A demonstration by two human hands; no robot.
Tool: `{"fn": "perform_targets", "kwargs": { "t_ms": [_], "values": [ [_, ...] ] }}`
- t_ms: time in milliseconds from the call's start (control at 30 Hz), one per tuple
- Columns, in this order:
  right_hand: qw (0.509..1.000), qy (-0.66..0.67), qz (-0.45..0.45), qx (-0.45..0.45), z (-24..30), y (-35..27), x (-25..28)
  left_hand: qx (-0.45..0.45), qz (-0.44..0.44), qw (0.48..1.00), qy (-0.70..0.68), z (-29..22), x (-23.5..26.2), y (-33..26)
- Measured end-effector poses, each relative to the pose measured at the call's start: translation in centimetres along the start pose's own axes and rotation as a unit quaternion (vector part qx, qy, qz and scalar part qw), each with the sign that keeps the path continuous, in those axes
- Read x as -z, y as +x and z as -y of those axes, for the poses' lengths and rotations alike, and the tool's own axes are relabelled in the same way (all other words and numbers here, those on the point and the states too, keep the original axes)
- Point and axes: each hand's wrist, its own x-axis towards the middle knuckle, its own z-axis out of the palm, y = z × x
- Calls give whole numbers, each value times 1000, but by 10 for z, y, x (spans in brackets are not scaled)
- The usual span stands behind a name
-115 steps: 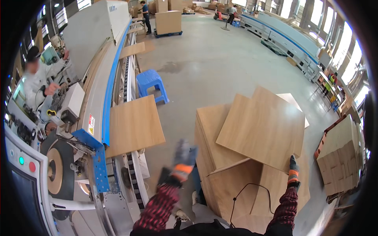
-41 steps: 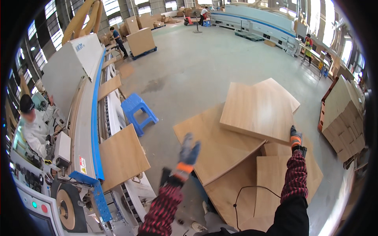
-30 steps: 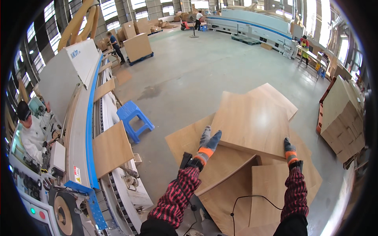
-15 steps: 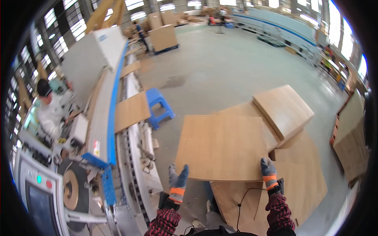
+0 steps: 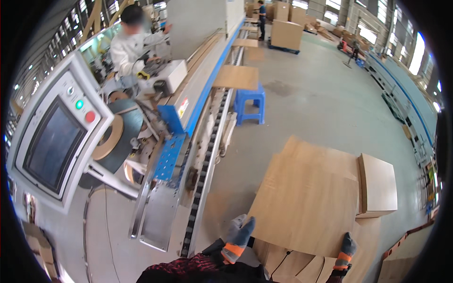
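Note:
A wide, light wood-grain panel (image 5: 302,203) lies in front of me, over other panels. My left hand (image 5: 239,236), in a grey glove with an orange band, grips its near left corner. On the near right edge, my right hand (image 5: 347,247), gloved the same way, has its fingers against the board. Both hands are closed on the panel; the fingers under it are hidden. Several more panels (image 5: 370,236) show below and to its right. A short stack of panels (image 5: 379,184) stands against its right side.
To the left runs a machine with a roller track (image 5: 203,193), a blue perforated plate (image 5: 169,158) and a control screen (image 5: 55,141). A panel (image 5: 236,77) lies on the track beside a blue stool (image 5: 250,104). A co-worker in white (image 5: 137,52) stands behind the machine.
My view has swung left toward the machine, so the panel and both hands now appear lower and further right. The left hand has closed in on the panel's corner.

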Motion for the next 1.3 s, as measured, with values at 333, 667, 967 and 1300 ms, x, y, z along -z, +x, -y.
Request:
{"fn": "perform_targets", "kwargs": {
  "t_ms": [333,667,967,1300],
  "values": [
    [939,244,228,-85,238,-126,-44,33,-345,885,312,14,215,-60],
    [856,357,350,-133,315,-214,-131,-129,-202,803,545,-13,217,-24],
    [799,450,368,-151,384,-143,-188,-211,-139,789,560,-4,215,82],
    [923,212,320,32,412,-102,-172,-273,-173,735,596,10,191,199]
  ]
}}
